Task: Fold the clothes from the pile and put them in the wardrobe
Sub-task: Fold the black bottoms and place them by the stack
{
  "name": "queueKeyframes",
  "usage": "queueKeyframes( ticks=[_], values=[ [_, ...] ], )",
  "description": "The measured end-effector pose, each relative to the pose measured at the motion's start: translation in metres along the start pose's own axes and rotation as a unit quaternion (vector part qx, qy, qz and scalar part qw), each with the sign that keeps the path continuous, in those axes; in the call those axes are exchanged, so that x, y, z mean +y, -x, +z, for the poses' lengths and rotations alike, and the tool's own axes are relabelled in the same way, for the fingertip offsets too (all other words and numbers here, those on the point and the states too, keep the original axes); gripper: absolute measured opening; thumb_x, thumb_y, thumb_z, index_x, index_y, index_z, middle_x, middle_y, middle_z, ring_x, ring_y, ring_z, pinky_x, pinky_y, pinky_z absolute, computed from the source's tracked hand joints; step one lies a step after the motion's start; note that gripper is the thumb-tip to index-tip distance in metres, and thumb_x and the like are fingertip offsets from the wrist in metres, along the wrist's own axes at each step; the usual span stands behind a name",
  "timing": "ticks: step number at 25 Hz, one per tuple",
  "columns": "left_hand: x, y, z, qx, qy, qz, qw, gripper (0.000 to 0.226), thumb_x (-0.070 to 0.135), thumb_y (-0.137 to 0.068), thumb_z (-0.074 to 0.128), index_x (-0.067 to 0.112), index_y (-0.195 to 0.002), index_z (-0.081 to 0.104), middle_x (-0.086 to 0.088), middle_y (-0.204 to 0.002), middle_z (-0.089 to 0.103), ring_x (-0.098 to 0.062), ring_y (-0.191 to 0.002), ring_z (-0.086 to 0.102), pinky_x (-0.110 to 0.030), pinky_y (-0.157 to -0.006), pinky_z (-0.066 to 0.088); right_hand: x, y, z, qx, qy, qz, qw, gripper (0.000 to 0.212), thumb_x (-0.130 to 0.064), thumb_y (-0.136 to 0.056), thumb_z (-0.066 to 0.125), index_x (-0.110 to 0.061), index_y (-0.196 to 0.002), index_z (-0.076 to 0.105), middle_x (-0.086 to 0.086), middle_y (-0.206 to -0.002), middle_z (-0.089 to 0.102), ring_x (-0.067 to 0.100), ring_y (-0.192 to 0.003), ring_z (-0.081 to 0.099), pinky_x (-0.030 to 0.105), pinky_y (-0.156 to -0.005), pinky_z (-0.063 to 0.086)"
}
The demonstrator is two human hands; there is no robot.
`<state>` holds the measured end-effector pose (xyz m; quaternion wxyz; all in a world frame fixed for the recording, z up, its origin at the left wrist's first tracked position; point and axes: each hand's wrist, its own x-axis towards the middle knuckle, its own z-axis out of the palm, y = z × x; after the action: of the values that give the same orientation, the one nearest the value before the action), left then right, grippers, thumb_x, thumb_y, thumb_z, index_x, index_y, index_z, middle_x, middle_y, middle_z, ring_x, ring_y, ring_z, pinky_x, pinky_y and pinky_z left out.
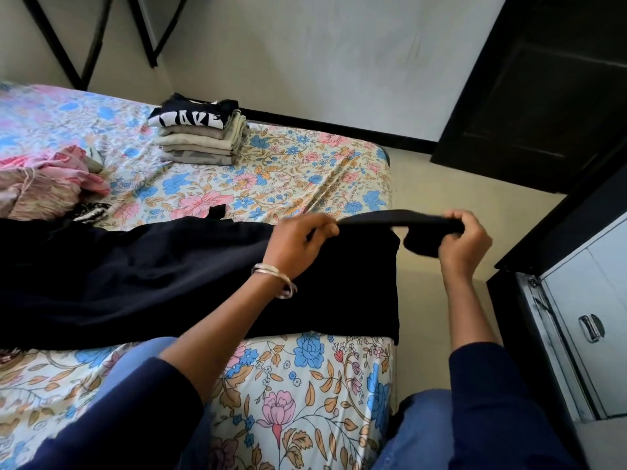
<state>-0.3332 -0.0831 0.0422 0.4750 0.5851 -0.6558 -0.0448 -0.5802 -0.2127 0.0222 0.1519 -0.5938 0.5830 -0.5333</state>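
Flowered bedsheet (298, 171) covers the bed on which I work, with a pale wall behind it and the grey door of the wardrobe (590, 300) standing at my right. Across the near part of the sheet lies the dark garment (152, 279) that I am folding, spread flat with its long axis running left to right, its right edge reaching the side of the bed. From that upper right corner a narrow strip of the same cloth (a sleeve or a strap, I cannot tell which) runs out past the bed edge and is lifted clear of the sheet, stretched nearly level between my two hands. My left hand (298, 245) pinches the strip where it leaves the body of the garment, thumb and fingers closed on the cloth; my right hand (464, 239) grips the free end, fingers curled round a bunched wad of it, out over the floor. The body of the garment therefore lies to the left of and below both grips, and the left hand is the nearer to it. I judge the coming move to be a fold of the strip inward, leftward, with the right hand carrying the end over. Farther back on the sheet stands a stack of folded clothes (200, 137), and at the left edge lies the unfolded pile (47, 184), well apart from both hands.
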Motion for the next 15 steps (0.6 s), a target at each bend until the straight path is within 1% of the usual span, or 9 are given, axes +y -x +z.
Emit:
queueKeyframes(
  ticks=[2, 3, 4, 5, 7, 10, 12, 13, 15],
  values=[
    [-0.002, 0.038, 0.018, -0.16, -0.054, 0.032, 0.985, 0.015, 0.026, -0.09, 0.058, 0.023, -0.085, 0.072, 0.011, -0.085, 0.071, -0.01, -0.079, 0.065, -0.032, -0.075, 0.052, 0.044, 0.032, -0.006, -0.03, 0.058, 0.076, 0.995, 0.045, 0.017, -0.069, 0.041, -0.004, -0.092, 0.073, 0.016, -0.098, 0.072, 0.036, -0.097, 0.066, 0.034, -0.087, 0.05],
    [-0.004, 0.057, 0.029, -0.246, -0.103, 0.037, 0.963, 0.017, 0.031, -0.091, 0.055, 0.027, -0.088, 0.071, 0.011, -0.091, 0.071, -0.011, -0.085, 0.064, -0.034, -0.08, 0.05, 0.065, 0.049, -0.009, -0.068, 0.109, 0.137, 0.982, 0.043, 0.016, -0.074, 0.042, -0.007, -0.094, 0.074, 0.017, -0.101, 0.071, 0.039, -0.1, 0.064, 0.042, -0.088, 0.049],
    [-0.006, 0.077, 0.04, -0.311, -0.158, 0.033, 0.937, 0.02, 0.036, -0.093, 0.052, 0.03, -0.093, 0.07, 0.012, -0.098, 0.069, -0.011, -0.093, 0.061, -0.035, -0.084, 0.047, 0.082, 0.069, -0.013, -0.113, 0.165, 0.206, 0.958, 0.041, 0.014, -0.081, 0.045, -0.01, -0.096, 0.075, 0.017, -0.105, 0.07, 0.041, -0.103, 0.062, 0.048, -0.09, 0.048],
    [-0.007, 0.094, 0.05, -0.34, -0.207, 0.026, 0.917, 0.022, 0.039, -0.094, 0.049, 0.032, -0.1, 0.069, 0.013, -0.106, 0.065, -0.012, -0.1, 0.056, -0.036, -0.087, 0.043, 0.096, 0.088, -0.017, -0.155, 0.204, 0.273, 0.927, 0.036, 0.009, -0.086, 0.049, -0.011, -0.1, 0.075, 0.017, -0.109, 0.069, 0.041, -0.106, 0.061, 0.051, -0.092, 0.048],
    [-0.008, 0.118, 0.063, -0.31, -0.238, 0.013, 0.921, 0.025, 0.039, -0.095, 0.047, 0.032, -0.108, 0.066, 0.012, -0.114, 0.06, -0.016, -0.107, 0.051, -0.035, -0.087, 0.04, 0.111, 0.119, -0.021, -0.187, 0.219, 0.369, 0.883, 0.028, 0.001, -0.089, 0.056, -0.006, -0.11, 0.071, 0.022, -0.118, 0.066, 0.042, -0.111, 0.059, 0.045, -0.094, 0.048],
    [-0.01, 0.131, 0.068, -0.223, -0.268, 0.031, 0.937, 0.027, 0.04, -0.084, 0.062, 0.03, -0.109, 0.066, 0.007, -0.108, 0.062, -0.019, -0.1, 0.058, -0.037, -0.077, 0.048, 0.115, 0.143, -0.014, -0.163, 0.124, 0.496, 0.844, 0.033, -0.011, -0.089, 0.061, 0.003, -0.118, 0.061, 0.026, -0.121, 0.061, 0.042, -0.109, 0.06, 0.039, -0.09, 0.05],
    [-0.013, 0.133, 0.068, -0.229, -0.288, 0.005, 0.93, 0.044, 0.046, -0.078, 0.07, 0.027, -0.117, 0.063, 0.004, -0.113, 0.061, -0.02, -0.102, 0.06, -0.04, -0.076, 0.05, 0.132, 0.149, 0.004, -0.155, 0.008, 0.585, 0.796, 0.043, -0.028, -0.086, 0.066, 0.001, -0.116, 0.059, 0.023, -0.114, 0.064, 0.04, -0.101, 0.063, 0.049, -0.09, 0.053],
    [-0.015, 0.134, 0.067, -0.236, -0.29, -0.009, 0.927, 0.048, 0.049, -0.078, 0.069, 0.026, -0.119, 0.063, 0.003, -0.116, 0.061, -0.02, -0.105, 0.06, -0.042, -0.078, 0.05, 0.131, 0.152, 0.009, -0.174, -0.029, 0.611, 0.771, 0.051, -0.039, -0.082, 0.067, -0.002, -0.115, 0.059, 0.021, -0.112, 0.065, 0.039, -0.098, 0.064, 0.052, -0.088, 0.053],
    [-0.017, 0.138, 0.067, -0.256, -0.296, -0.028, 0.92, 0.047, 0.055, -0.085, 0.055, 0.026, -0.121, 0.062, 0.002, -0.124, 0.06, -0.021, -0.112, 0.06, -0.046, -0.083, 0.05, 0.118, 0.157, 0.011, -0.206, -0.066, 0.658, 0.722, 0.062, -0.054, -0.078, 0.064, -0.003, -0.113, 0.058, 0.019, -0.11, 0.067, 0.037, -0.1, 0.064, 0.052, -0.089, 0.053]
  ],
)
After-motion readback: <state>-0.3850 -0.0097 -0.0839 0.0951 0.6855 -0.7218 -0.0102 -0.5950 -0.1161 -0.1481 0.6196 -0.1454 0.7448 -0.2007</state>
